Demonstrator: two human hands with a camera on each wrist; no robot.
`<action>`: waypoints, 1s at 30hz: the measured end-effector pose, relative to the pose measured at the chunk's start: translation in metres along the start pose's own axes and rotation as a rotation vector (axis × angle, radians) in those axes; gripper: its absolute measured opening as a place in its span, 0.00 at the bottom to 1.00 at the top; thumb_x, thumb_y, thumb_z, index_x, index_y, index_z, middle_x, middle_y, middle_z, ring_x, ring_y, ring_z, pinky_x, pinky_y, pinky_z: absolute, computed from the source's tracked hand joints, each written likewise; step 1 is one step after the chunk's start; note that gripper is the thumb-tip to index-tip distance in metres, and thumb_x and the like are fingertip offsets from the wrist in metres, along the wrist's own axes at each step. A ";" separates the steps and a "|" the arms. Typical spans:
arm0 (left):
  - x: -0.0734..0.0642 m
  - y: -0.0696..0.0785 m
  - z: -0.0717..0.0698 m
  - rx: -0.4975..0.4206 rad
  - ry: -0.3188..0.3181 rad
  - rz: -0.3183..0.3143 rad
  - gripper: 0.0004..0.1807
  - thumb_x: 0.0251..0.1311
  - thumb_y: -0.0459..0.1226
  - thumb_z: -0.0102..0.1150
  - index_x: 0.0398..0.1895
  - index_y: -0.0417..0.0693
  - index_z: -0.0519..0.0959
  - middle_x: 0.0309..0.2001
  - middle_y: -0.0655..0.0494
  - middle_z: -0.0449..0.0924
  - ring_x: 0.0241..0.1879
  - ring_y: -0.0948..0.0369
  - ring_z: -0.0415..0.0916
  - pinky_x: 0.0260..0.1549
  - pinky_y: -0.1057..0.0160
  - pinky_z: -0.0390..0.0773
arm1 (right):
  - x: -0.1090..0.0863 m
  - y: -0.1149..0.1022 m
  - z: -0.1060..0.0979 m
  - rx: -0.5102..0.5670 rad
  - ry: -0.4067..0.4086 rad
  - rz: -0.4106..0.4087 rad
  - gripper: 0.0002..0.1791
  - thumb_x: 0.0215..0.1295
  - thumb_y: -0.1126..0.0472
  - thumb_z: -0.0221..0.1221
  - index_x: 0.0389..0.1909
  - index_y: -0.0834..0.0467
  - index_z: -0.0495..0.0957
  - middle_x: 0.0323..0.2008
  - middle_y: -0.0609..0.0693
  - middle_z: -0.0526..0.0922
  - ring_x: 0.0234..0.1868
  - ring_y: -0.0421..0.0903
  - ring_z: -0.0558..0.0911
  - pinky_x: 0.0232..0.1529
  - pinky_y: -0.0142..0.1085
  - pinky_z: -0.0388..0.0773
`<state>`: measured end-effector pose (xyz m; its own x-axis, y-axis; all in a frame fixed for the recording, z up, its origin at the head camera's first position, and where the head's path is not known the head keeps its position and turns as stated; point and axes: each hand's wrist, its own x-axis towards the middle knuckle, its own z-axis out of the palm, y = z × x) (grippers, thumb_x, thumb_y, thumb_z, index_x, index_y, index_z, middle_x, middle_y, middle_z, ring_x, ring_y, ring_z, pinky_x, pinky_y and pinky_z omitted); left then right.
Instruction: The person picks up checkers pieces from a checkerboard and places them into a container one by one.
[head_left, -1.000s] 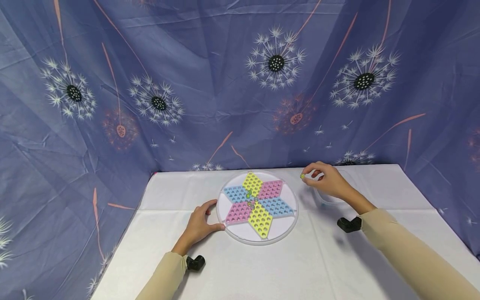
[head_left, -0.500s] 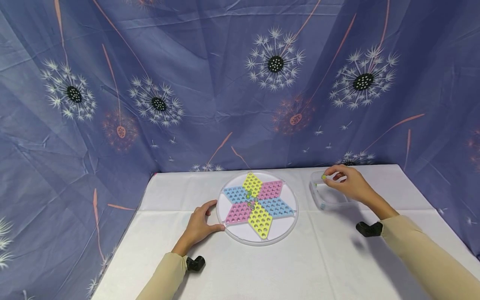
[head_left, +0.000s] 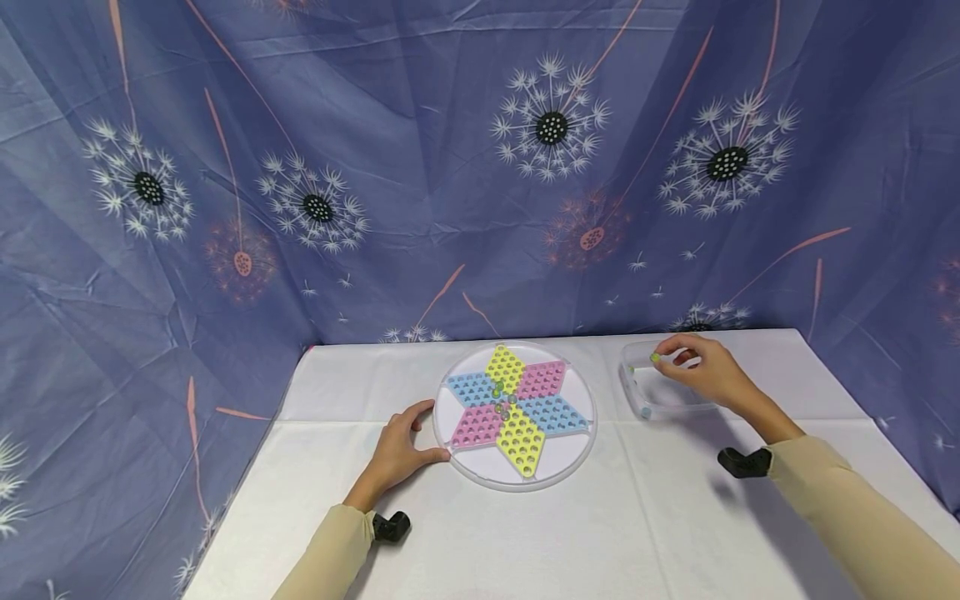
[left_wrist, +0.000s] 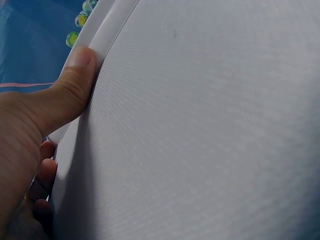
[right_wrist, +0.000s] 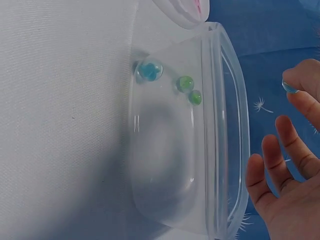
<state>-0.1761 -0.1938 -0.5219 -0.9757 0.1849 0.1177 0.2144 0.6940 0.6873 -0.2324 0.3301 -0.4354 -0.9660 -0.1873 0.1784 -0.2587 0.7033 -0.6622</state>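
Note:
A round Chinese checkers board (head_left: 564, 452) with yellow, pink and blue star points lies on the table. Several marbles (head_left: 497, 392) sit around its middle. My left hand (head_left: 397, 450) holds the board's left edge; in the left wrist view its thumb (left_wrist: 79, 67) rests on the white rim, the other fingers lower along the side. Over a clear plastic box (head_left: 678, 410), my right hand (head_left: 705, 367) pinches a small marble (head_left: 655, 357) between thumb and index finger. The other fingers are spread in the right wrist view. A blue marble (right_wrist: 150, 71) and two green marbles (right_wrist: 185, 83) lie in the box.
A white cloth (head_left: 555, 542) covers the table. Blue dandelion-print fabric (head_left: 420, 167) hangs behind and to both sides. The box stands to the right of the board, near the table's back edge, and the board's rim (right_wrist: 187, 17) shows close to it in the right wrist view.
My right hand has moved right with the pinched marble, from between the board and the box to over the box, slowing in the last half second. My left hand has stayed put.

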 end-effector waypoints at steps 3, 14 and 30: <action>0.001 0.001 0.000 -0.009 -0.005 -0.020 0.54 0.40 0.48 0.86 0.74 0.49 0.70 0.40 0.55 0.71 0.39 0.58 0.63 0.42 0.56 0.67 | 0.000 0.003 0.001 0.002 0.001 -0.001 0.15 0.70 0.49 0.65 0.50 0.52 0.84 0.56 0.54 0.80 0.47 0.54 0.79 0.40 0.43 0.77; 0.001 0.000 -0.001 -0.002 -0.003 -0.010 0.53 0.41 0.49 0.85 0.74 0.48 0.70 0.40 0.55 0.71 0.38 0.58 0.62 0.42 0.56 0.67 | 0.002 0.012 0.009 0.018 -0.059 0.021 0.14 0.70 0.50 0.66 0.48 0.54 0.84 0.57 0.58 0.80 0.48 0.55 0.79 0.42 0.45 0.76; 0.001 0.002 -0.001 -0.012 -0.009 -0.029 0.53 0.41 0.49 0.85 0.74 0.49 0.70 0.40 0.55 0.70 0.38 0.58 0.62 0.42 0.56 0.66 | 0.005 0.015 0.017 -0.016 -0.088 0.000 0.08 0.68 0.54 0.68 0.42 0.52 0.85 0.49 0.57 0.82 0.42 0.52 0.81 0.37 0.42 0.77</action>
<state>-0.1766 -0.1930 -0.5201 -0.9810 0.1712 0.0916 0.1858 0.6909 0.6987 -0.2409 0.3285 -0.4567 -0.9625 -0.2465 0.1134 -0.2594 0.7138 -0.6505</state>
